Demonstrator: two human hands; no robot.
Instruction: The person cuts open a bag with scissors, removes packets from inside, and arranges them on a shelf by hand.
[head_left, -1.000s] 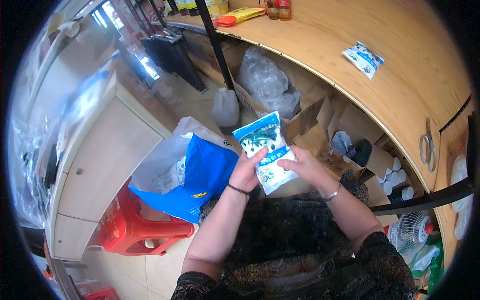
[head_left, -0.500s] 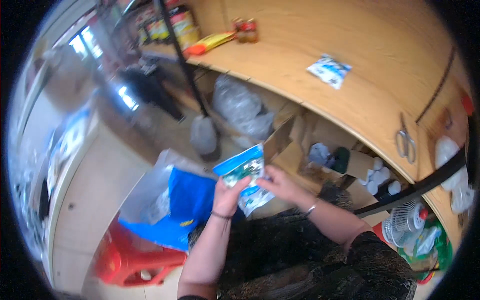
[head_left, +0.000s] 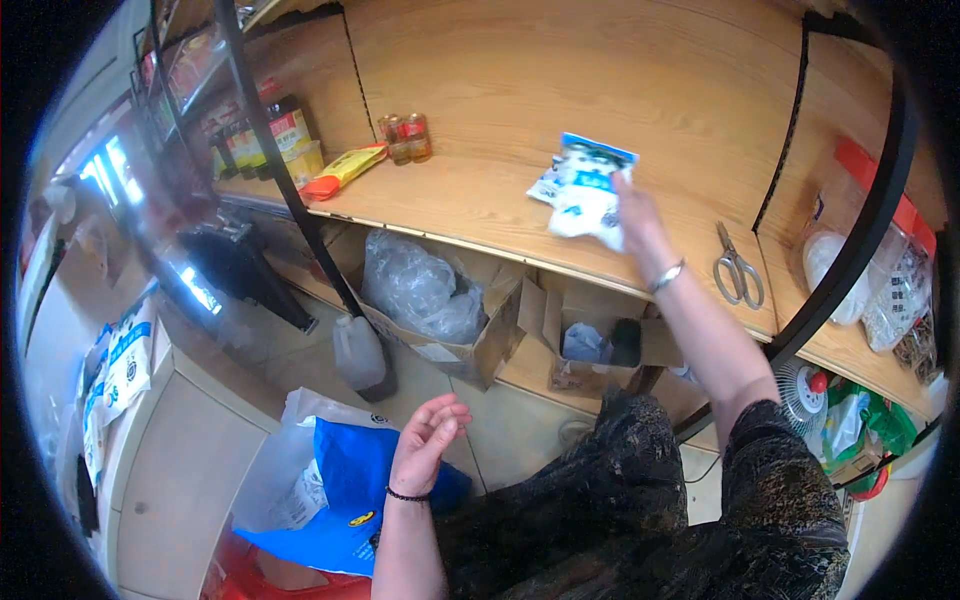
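Observation:
My right hand [head_left: 641, 222] grips a white and blue plastic packet [head_left: 588, 188] by its right edge, over the wooden shelf [head_left: 480, 182]. Partly hidden behind it, a second white and blue packet [head_left: 543, 187] lies on the board. My left hand [head_left: 430, 445] is held low in front of my body, fingers loosely bent, with nothing in it. Just left of that hand, a large blue and clear plastic bag [head_left: 350, 470] rests over a red stool [head_left: 245, 575]. Metal scissors [head_left: 737, 268] lie on the shelf to the right of my right wrist.
Small jars [head_left: 404, 138] and a yellow and red packet [head_left: 345, 172] stand farther left on the shelf. Black posts [head_left: 270, 150] frame it. Underneath are a cardboard box with clear plastic bags [head_left: 420, 290], a smaller open carton [head_left: 590, 375] and a plastic jug [head_left: 360, 352].
Both hands held the packet before; now only my right hand has it, moved up and right over the shelf. My left hand has let go and dropped slightly. The view has turned.

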